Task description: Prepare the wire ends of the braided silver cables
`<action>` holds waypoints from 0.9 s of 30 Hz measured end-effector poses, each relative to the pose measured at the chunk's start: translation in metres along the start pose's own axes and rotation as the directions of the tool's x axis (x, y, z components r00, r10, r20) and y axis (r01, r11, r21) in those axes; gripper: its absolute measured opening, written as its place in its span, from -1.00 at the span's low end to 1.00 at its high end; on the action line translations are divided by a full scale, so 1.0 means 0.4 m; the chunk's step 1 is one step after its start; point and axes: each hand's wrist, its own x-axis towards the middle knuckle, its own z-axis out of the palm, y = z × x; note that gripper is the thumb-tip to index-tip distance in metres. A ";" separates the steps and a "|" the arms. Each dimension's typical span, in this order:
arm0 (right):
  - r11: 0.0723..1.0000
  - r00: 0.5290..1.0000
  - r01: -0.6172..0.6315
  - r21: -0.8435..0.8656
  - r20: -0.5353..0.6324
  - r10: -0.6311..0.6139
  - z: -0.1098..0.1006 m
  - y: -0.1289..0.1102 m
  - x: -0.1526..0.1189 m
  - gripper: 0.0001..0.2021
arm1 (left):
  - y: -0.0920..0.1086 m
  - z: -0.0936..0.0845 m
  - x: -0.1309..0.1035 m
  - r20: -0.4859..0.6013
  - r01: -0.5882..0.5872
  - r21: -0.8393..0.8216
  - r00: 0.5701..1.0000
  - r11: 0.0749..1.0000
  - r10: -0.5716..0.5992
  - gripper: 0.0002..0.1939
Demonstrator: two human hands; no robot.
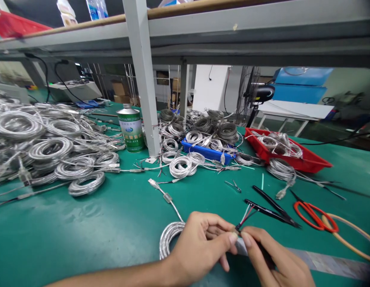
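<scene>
My left hand (199,247) pinches the end of a cable whose thin coloured wires (246,215) fan out above the fingertips. The thumb and index finger of my right hand (271,255) close at the same spot, and something dark lies partly hidden under its fingers. Beside my left wrist rests a coiled clear cable (168,237); its USB plug (154,183) points away from me. Just beyond my fingertips lie black tweezers (270,211). Orange-handled scissors (315,215) are to the right of them.
Cable coils (50,147) are heaped at left, near a green can (130,129) and a grey post (144,87). Farther back stand a blue tray (203,152) and a red tray (310,161) with cables. A shelf edge (233,34) spans overhead. Small cutters (233,186) lie mid-table.
</scene>
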 end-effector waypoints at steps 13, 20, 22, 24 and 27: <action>0.999 0.999 0.040 0.004 0.005 -0.040 0.002 0.001 0.001 -0.88 | 0.000 0.004 -0.001 -0.025 0.021 -0.013 0.999 1.000 -0.022 -0.79; 0.998 0.999 0.034 0.046 0.022 -0.035 0.000 0.001 0.005 -0.88 | -0.003 0.008 0.001 -0.020 -0.012 -0.094 1.000 0.996 0.010 -0.77; 0.998 0.999 0.017 0.064 0.037 -0.020 0.000 0.002 0.006 -0.88 | -0.001 0.006 0.000 -0.017 -0.011 -0.095 1.000 0.995 0.010 -0.75; 0.996 0.999 0.002 0.087 0.052 -0.007 -0.001 0.002 0.009 -0.88 | 0.000 0.004 0.000 -0.013 -0.009 -0.086 1.000 0.996 0.008 -0.74; 0.991 0.997 -0.027 0.133 0.076 0.017 -0.003 0.001 0.013 -0.87 | -0.002 0.003 0.001 0.004 -0.011 -0.065 1.000 0.998 0.012 -0.73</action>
